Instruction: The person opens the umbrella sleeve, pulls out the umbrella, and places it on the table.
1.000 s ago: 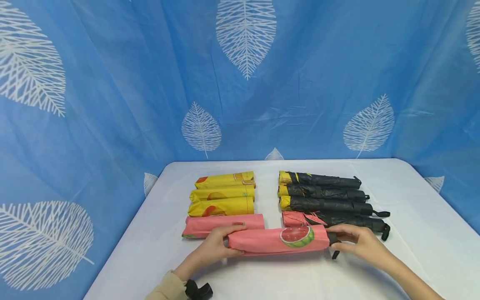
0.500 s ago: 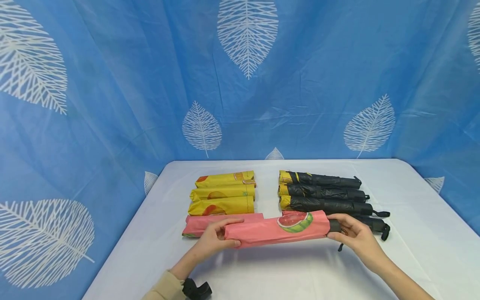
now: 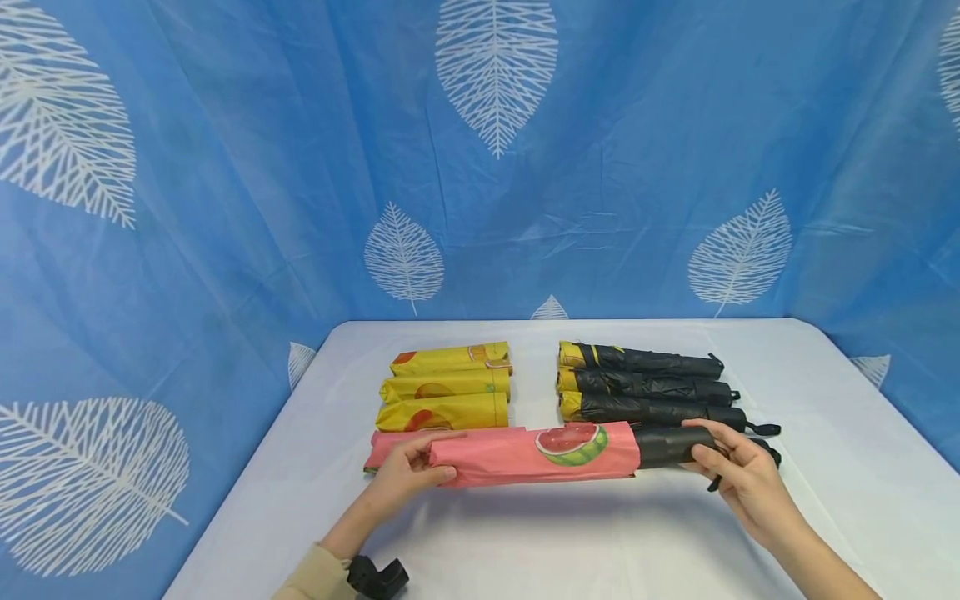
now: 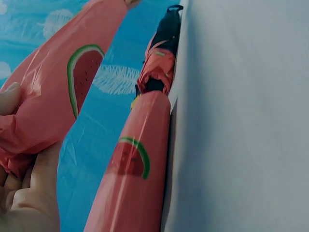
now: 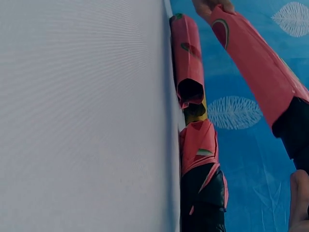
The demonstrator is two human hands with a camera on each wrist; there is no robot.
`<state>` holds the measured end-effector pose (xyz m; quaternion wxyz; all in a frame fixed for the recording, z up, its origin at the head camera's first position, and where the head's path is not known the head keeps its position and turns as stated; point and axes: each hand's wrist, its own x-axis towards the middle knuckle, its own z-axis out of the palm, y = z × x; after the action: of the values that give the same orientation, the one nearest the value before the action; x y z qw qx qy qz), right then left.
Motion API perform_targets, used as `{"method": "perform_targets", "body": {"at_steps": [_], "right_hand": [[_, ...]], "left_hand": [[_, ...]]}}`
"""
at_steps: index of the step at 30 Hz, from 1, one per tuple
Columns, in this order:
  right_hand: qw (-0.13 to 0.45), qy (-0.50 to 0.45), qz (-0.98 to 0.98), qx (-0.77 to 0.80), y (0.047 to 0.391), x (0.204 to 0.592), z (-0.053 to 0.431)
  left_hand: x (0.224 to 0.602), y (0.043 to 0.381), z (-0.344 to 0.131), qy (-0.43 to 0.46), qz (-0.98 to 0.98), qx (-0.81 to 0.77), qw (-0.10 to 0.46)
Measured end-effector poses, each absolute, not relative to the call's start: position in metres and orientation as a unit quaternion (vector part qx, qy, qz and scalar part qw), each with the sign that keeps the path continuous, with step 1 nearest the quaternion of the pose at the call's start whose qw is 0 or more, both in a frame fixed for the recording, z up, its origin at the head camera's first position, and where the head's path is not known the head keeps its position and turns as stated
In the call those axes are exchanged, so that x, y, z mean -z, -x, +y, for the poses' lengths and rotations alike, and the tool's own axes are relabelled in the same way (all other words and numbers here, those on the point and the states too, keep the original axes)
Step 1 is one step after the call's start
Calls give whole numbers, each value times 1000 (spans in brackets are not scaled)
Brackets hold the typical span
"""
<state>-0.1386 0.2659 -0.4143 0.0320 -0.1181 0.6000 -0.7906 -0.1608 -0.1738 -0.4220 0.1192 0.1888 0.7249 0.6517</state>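
Note:
A pink umbrella sleeve (image 3: 487,463) with a watermelon print hangs level above the table; it also crosses the left wrist view's upper left. My left hand (image 3: 401,477) pinches its left end between thumb and fingers. From the sleeve's right end a black folded umbrella (image 3: 662,447) sticks partway out, the rest hidden inside. My right hand (image 3: 750,482) grips the umbrella's outer end, and a dark strap dangles there. Behind, on the table, lie another pink sleeve (image 4: 128,198) and a black-and-pink folded umbrella (image 5: 203,193), both partly covered in the head view.
Several yellow sleeves with fruit prints, one of them the front yellow sleeve (image 3: 442,414), lie in a row at the back left. Black umbrellas with yellow ends, such as the front one (image 3: 652,410), line the back right. A blue leaf-print curtain (image 3: 600,250) surrounds the white table (image 3: 555,542).
The sleeve and umbrella have risen off the table. My right hand has moved right, drawing the black umbrella partly out of the sleeve, while my left hand has shifted left with the sleeve.

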Motion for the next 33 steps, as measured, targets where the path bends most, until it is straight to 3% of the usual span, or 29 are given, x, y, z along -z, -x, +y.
{"method": "perform_targets", "body": {"at_steps": [12,21,33], "right_hand": [[23,156,566,809,137,421,285],[25,145,557,817,136,425,301],[30,143,532,834,131,432,327]], "left_hand": [[430,161,-201,-246,694,-669,98],[429,156,-226,-169,730,-652,117],[430,150,-263,-152,744,-643,100]]}}
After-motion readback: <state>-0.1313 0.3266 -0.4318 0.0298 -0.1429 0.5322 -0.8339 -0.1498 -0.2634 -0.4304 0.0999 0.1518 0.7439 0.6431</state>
